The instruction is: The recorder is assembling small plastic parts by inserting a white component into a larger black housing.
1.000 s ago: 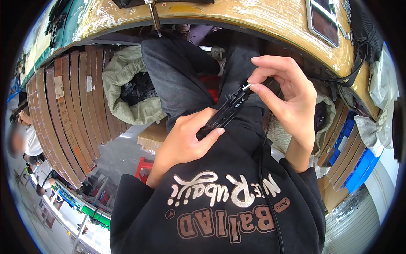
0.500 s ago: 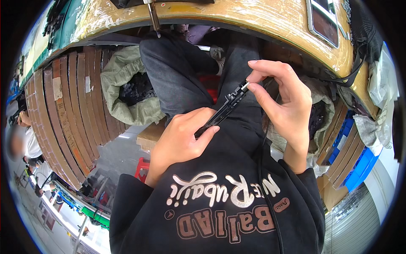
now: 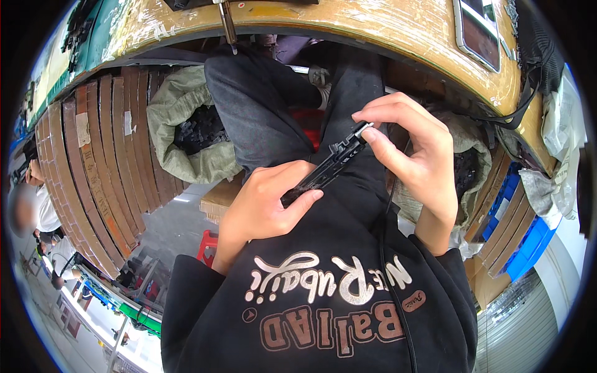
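My left hand (image 3: 264,202) is wrapped round the near end of a long, narrow black plastic part (image 3: 333,165) with small notches along its edge. The part tilts up to the right, held above my lap in front of the dark hoodie. My right hand (image 3: 413,149) pinches its far end between thumb and index finger, where a small pale bit shows at the tip. Whether that bit is a separate piece, I cannot tell. My left fingers hide the part's near end.
A pale woven sack (image 3: 163,133) of small black pieces stands left of my legs, another sack (image 3: 472,155) on the right. Flattened cardboard boxes (image 3: 93,168) are stacked at left. Ahead runs the worktable (image 3: 385,18), with a metal-tipped tool (image 3: 227,28) over its edge and a phone-like device (image 3: 477,34).
The right index finger has shifted slightly left and down at the part's tip, and less of the pale bit shows. The part has turned a little, showing more of its broad side.
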### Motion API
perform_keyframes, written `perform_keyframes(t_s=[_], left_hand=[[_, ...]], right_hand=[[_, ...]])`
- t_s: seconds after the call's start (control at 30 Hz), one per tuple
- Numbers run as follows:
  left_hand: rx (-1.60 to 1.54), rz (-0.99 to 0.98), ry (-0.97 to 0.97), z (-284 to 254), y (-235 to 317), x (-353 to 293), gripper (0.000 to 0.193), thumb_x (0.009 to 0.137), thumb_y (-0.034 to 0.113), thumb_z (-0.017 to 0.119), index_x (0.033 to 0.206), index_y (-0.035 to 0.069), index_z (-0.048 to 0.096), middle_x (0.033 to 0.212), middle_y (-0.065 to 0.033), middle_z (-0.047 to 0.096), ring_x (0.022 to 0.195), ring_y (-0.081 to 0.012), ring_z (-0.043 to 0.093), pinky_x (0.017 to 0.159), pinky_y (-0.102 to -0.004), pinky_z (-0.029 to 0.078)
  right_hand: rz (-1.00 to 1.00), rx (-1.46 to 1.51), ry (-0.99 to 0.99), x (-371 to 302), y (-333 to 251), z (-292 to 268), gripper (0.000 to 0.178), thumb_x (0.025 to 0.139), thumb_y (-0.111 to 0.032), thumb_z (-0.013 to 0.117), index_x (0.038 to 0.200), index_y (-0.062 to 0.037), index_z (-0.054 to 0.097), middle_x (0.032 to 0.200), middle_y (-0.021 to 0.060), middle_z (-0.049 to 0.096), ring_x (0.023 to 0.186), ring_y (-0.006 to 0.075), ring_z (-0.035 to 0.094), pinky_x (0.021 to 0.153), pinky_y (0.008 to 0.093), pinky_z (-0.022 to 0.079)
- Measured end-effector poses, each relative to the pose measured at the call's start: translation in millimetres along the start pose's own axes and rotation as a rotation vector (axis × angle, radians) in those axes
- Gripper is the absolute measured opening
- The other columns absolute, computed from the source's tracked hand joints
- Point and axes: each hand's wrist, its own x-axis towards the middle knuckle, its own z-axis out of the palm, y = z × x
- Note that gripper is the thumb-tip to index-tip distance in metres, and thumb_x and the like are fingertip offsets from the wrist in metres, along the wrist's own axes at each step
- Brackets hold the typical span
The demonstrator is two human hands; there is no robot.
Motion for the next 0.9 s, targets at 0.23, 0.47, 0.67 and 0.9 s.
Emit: perform_keyframes(t_s=[0.23,0.47,0.67,0.9], left_hand=[[-0.865,-0.188,-0.112,-5.5,-64.0,24.0,0.061,0.087,0.054,0.026,0.105,0.0,0.047,0.092,-0.0076,0.053,0.086,-0.0146,0.05,0.079,-0.0258,0.04],[-1.708,0.022,-0.589,29.7,-80.5,43.6,0.052,0.084,0.038,0.048,0.11,-0.007,0.04,0.065,-0.0089,0.047,0.047,-0.0146,0.05,0.038,-0.0254,0.046],[-2.25,0.21,-0.672,30.6,-77.8,39.1,0.034,0.081,0.007,0.044,0.108,-0.011,0.036,0.045,-0.0053,0.036,0.026,-0.0105,0.033,0.021,-0.0208,0.031],[-0.735,-0.077,0.654,-4.6,-43.9,36.9,0.019,0.075,0.001,0.057,0.092,0.002,0.049,0.083,-0.0003,0.051,0.074,-0.005,0.049,0.067,-0.0196,0.041]], right_hand=[[0.073,0.233,0.002,2.4,6.6,6.1,0.012,0.073,-0.004,0.06,0.083,0.0021,0.059,0.082,0.0101,0.058,0.079,0.0181,0.056,0.073,0.0266,0.043],[0.188,0.632,-0.192,3.8,25.7,35.7,0.012,0.079,0.002,0.052,0.089,0.0033,0.057,0.093,0.0093,0.056,0.083,0.0141,0.054,0.074,0.0249,0.043],[0.289,0.872,-0.177,10.7,28.4,59.6,0.014,0.08,0.003,0.05,0.092,0.0026,0.057,0.098,0.0092,0.056,0.083,0.0119,0.053,0.073,0.0237,0.043],[0.538,0.794,-0.138,13.6,18.6,69.2,0.028,0.082,-0.009,0.055,0.107,-0.0013,0.045,0.081,0.0062,0.056,0.066,0.0097,0.054,0.061,0.0213,0.046]])
